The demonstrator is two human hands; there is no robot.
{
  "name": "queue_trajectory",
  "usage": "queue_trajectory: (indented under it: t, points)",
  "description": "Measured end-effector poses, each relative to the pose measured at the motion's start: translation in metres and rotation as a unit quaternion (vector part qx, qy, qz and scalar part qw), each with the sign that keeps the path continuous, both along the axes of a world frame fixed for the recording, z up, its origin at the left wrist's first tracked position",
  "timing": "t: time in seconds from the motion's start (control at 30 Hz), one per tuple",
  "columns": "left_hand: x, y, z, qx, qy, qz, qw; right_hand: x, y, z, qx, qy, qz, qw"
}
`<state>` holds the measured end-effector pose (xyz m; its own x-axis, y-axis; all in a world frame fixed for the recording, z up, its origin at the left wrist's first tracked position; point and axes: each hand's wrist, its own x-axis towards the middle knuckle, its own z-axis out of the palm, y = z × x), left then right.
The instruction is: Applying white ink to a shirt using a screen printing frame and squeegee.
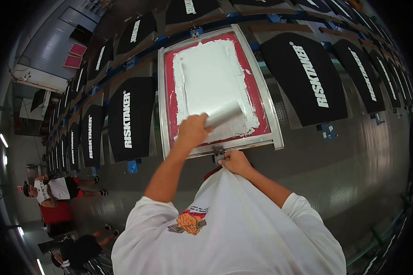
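A screen-printing screen [261,75] with a metal frame lies before me. White ink [211,75] is spread thickly over its red mesh [169,112], with ragged ridges along the edges. My left hand [192,132] is closed around one end of a grey squeegee [226,113], which lies slantwise over the near part of the inked area. My right hand [236,162] is closed at a dark grey bracket [219,154] on the frame's near edge, thumb against it. Its fingertips are partly hidden. What lies under the screen is hidden.
Black cut fabric pieces with white lettering lie on boards along both sides, such as one left [131,114] and one right [307,78]. Blue brackets [326,131] stick out below the boards. Two people, one in a white top [46,190], one in dark clothes [80,250], are at lower left.
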<state>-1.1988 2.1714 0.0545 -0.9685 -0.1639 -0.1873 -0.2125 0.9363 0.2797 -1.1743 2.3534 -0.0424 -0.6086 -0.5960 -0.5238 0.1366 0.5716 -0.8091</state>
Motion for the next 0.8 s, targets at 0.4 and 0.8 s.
queue_trajectory:
  t: [0.4, 0.8]
  points:
    - [0.013, -0.181, -0.073, 0.464, 0.078, 0.385, 0.794, -0.116, 0.086, 0.023, 0.208, 0.437, -0.228, 0.845]
    - [-0.032, -0.084, -0.023, 0.508, 0.09, 0.329, 0.791, -0.136, 0.176, 0.03, 0.009, 0.062, -0.394, 0.917]
